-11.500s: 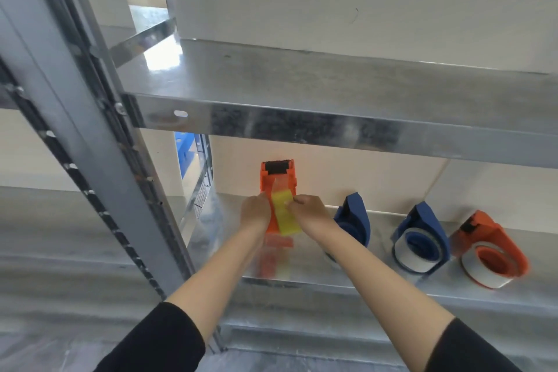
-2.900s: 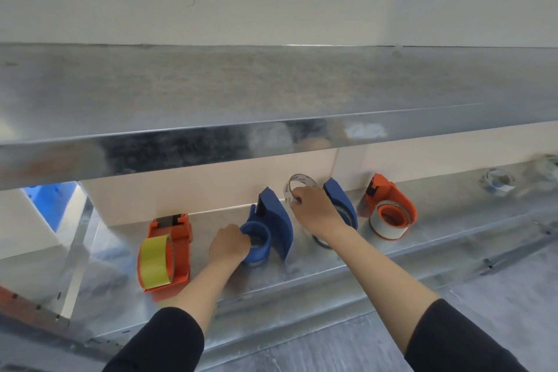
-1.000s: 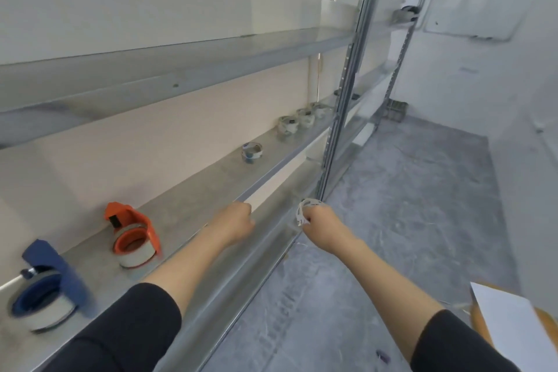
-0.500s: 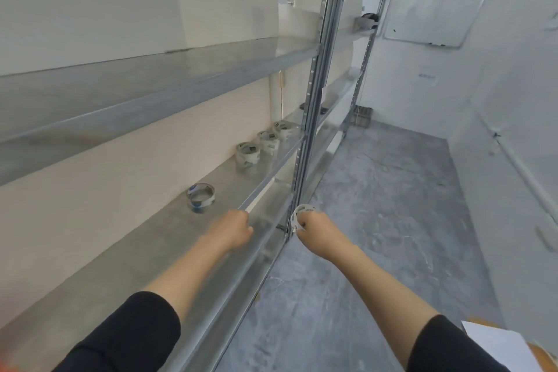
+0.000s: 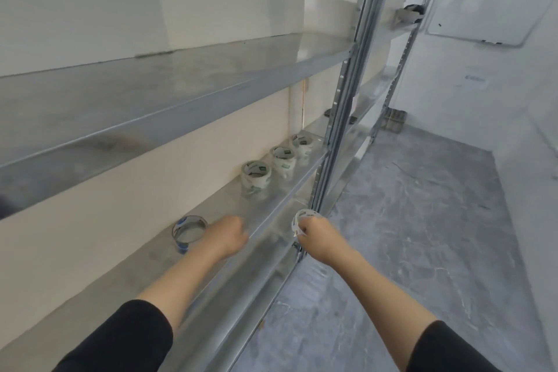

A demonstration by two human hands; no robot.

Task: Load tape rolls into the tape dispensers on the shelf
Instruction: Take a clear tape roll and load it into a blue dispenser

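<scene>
My right hand (image 5: 317, 237) is closed around a thin white empty tape core (image 5: 303, 222), held off the shelf's front edge beside the steel upright. My left hand (image 5: 231, 235) is a loose fist above the metal shelf (image 5: 145, 275), holding nothing. Just left of it a nearly spent roll with a blue inner ring (image 5: 189, 232) lies flat on the shelf. Further along stand three stacks of wrapped tape rolls: the nearest (image 5: 256, 177), a middle one (image 5: 283, 160) and a far one (image 5: 303, 144). No tape dispenser is in view.
A steel upright post (image 5: 341, 118) crosses the shelf front just right of my hands. An upper shelf (image 5: 145, 93) overhangs the working one. Grey concrete floor (image 5: 407, 235) runs to the right, with a small dark crate (image 5: 394, 121) at the far end.
I have walked right along the shelf, away from the dispensers, carrying the core. The spent roll and the wrapped stacks have come closer; my left hand has reached the spent roll.
</scene>
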